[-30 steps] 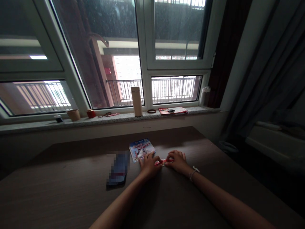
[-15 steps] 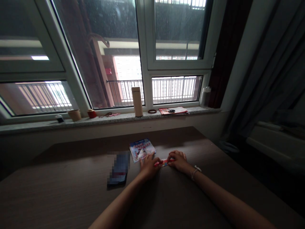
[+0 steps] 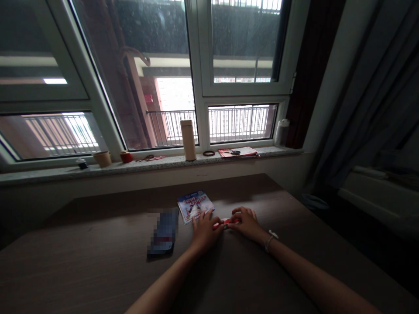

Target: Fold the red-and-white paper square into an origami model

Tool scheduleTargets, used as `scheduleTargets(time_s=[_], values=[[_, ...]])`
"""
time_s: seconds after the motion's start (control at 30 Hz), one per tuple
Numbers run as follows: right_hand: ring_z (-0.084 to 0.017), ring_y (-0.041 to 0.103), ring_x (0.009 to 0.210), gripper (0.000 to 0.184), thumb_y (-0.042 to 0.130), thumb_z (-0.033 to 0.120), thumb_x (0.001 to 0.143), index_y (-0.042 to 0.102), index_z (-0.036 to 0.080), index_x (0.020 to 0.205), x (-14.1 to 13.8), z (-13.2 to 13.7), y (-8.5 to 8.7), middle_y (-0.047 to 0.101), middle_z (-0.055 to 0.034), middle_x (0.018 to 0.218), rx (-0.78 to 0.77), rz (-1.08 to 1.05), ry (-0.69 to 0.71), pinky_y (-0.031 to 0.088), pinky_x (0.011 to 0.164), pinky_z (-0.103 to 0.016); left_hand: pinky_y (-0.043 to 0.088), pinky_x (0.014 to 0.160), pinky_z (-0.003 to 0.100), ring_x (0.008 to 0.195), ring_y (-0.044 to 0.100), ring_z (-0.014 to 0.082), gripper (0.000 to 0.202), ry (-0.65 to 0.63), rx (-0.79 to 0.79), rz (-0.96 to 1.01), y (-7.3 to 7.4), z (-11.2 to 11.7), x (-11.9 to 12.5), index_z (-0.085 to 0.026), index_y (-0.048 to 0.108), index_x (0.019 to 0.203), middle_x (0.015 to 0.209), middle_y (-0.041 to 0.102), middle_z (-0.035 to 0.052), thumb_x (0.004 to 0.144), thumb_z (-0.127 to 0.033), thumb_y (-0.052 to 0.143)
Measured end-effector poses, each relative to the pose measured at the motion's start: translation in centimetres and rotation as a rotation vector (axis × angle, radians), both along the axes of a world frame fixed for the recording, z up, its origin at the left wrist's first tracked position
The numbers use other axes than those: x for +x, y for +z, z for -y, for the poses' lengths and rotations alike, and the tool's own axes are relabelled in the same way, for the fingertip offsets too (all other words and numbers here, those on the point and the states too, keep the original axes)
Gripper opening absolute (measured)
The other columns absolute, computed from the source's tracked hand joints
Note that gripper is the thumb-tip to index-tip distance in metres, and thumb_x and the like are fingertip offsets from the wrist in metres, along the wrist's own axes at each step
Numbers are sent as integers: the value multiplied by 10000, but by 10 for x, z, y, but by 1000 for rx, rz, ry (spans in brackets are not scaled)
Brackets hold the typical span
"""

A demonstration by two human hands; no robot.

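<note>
Between my hands a small red and white strip (image 3: pixel 227 221), perhaps folded paper, lies at the table surface. My left hand (image 3: pixel 205 230) has its thumb and forefinger closed on the left end of it. From the other side, my right hand (image 3: pixel 248 223) pinches the right end with bent fingers. The two thumbs come close together at the strip's near edge, and the fingers hide much of it. Just beyond my left hand lies a blue and white printed leaflet (image 3: pixel 194 205), which the fingertips overlap. A dark flat item, partly pixelated (image 3: pixel 163 233), rests to the left.
The brown table (image 3: pixel 108 244) reaches the wall under a window. Along the stone sill (image 3: pixel 163 162) stand a tan flask (image 3: pixel 188 141), a paper cup (image 3: pixel 103 158), a red spool (image 3: pixel 126 157), a bracelet (image 3: pixel 208 153), scissors (image 3: pixel 235 152) on red papers and a grey bottle (image 3: pixel 282 133).
My thumbs have moved closer together over the near edge of the strip, covering its multicoloured part. The leaflet and the dark item have stayed put.
</note>
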State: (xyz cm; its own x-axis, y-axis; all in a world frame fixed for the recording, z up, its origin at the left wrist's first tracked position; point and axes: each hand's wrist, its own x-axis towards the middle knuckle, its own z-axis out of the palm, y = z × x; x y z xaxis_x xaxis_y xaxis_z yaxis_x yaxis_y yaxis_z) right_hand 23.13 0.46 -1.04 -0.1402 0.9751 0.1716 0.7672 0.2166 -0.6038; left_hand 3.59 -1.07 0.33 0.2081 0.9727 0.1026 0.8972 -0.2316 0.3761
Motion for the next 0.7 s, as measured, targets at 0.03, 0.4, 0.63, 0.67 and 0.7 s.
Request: scheduleTargets(time_s=[0.03,0.4,0.63,0.67,0.7], values=[[-256,455,1219,206,676,489,767,756,302,803,-1,1,0,613,-5,1194,8,-2,-5,222,1095,-421,98,1126,677,1440,257,337,223,4,8,0,-1,0,1,-337,708,995,1522,410,10,898,-471,558],[-258,476,1180,152,738,441,716,768,297,757,-5,-4,3,621,1,1168,-55,-33,-78,237,1079,-424,101,1088,725,1450,216,375,188,25,-50,7,3,-5,5,-323,699,1005,1548,369,28,846,-408,644],[-271,473,1187,86,737,345,724,778,302,787,-1,-9,3,623,-3,1187,-80,-3,-52,264,1056,-428,69,1104,710,1472,155,387,198,8,-119,18,3,-8,0,-344,697,1042,1580,309,30,857,-371,633],[-269,472,1188,88,739,328,721,779,307,796,0,-10,3,623,0,1188,-82,-1,-41,271,1051,-423,69,1105,710,1473,153,387,197,6,-122,16,3,-8,0,-349,697,1044,1581,307,25,858,-367,633],[-268,471,1190,98,740,310,718,780,313,807,1,-10,3,623,3,1190,-86,0,-29,276,1047,-420,70,1107,707,1473,154,387,199,4,-122,14,2,-8,-1,-354,697,1048,1581,307,21,859,-363,633]])
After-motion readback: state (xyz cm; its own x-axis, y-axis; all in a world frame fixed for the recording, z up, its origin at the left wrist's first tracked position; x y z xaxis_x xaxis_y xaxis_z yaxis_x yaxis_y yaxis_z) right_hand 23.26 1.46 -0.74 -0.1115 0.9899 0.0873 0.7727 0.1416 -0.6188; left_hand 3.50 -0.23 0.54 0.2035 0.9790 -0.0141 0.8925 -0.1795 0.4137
